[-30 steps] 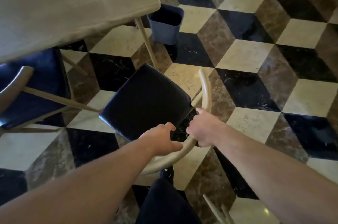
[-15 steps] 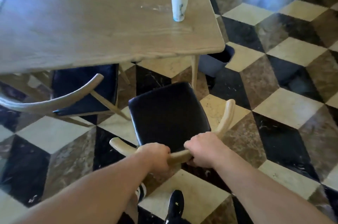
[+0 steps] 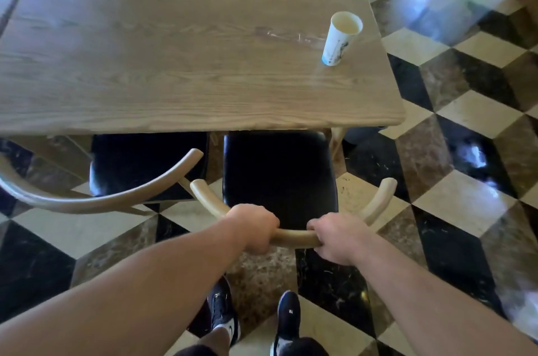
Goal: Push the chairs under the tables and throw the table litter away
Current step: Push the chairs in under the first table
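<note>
A chair with a black seat (image 3: 279, 175) and a curved pale wooden back rail (image 3: 294, 237) stands square to the wooden table (image 3: 174, 64), the seat's front edge just under the tabletop. My left hand (image 3: 256, 227) and my right hand (image 3: 334, 239) both grip the back rail, side by side. A white paper cup (image 3: 340, 40) stands upright near the table's right edge, with a clear plastic wrapper (image 3: 285, 35) lying flat beside it.
A second black-seated chair (image 3: 139, 169) sits partly under the table on the left, its curved rail close to mine. A dark bin (image 3: 361, 133) peeks out beyond the table's right corner. Chair legs show at the far side. The floor is chequered marble.
The chair has turned to face the table and slid forward, so its seat now reaches under the tabletop. Both hands kept their grip on the rail. The view has tilted up over the table.
</note>
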Demonstrator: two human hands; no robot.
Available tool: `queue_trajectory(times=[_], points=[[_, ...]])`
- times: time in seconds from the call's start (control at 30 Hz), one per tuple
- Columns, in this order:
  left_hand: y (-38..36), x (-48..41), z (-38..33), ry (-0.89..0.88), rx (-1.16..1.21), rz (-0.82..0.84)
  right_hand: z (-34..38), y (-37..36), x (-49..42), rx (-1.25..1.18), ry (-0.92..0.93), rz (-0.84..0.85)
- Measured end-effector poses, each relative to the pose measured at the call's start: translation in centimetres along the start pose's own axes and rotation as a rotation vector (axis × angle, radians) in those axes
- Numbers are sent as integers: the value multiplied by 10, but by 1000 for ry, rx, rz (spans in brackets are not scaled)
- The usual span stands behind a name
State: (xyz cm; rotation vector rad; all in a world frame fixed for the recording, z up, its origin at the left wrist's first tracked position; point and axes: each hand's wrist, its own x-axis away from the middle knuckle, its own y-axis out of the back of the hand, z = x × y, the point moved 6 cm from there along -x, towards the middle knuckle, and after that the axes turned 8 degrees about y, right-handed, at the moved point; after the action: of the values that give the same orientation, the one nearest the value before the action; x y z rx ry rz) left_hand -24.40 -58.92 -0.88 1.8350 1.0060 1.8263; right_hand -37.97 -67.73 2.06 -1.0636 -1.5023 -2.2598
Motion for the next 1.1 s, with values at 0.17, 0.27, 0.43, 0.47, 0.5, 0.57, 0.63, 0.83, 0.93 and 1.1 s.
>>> queue_trajectory(times=[0.17, 0.27, 0.43, 0.47, 0.5, 0.57, 0.63, 0.83, 0.93, 1.1], points=[[26, -29, 28, 15, -27, -29, -14, 28, -36, -17, 0, -50], [40, -47, 36, 16, -49, -46, -27, 37, -53, 10, 20, -65], [50, -74, 42, 5, -73, -42, -44, 41, -76, 55, 61, -101], [51, -79, 44, 8, -71, -42, -47, 41, -81, 65, 64, -107], [51, -83, 46, 13, -68, -39, -50, 41, -86, 75, 67, -115], [51, -91, 49, 23, -67, -36, -55, 42, -95, 97, 66, -133], [49, -99, 51, 35, -56, -52, -59, 42, -102, 107, 53, -129], [38, -83, 86, 22, -18, -321, -58, 41, -112, 97, -49, 2], [29, -44, 149, 175, 55, -469, -31, 51, -126, 15, -60, 94], [-19, 20, 258, 532, 234, -413, 57, 69, -172, -186, 46, -57]])
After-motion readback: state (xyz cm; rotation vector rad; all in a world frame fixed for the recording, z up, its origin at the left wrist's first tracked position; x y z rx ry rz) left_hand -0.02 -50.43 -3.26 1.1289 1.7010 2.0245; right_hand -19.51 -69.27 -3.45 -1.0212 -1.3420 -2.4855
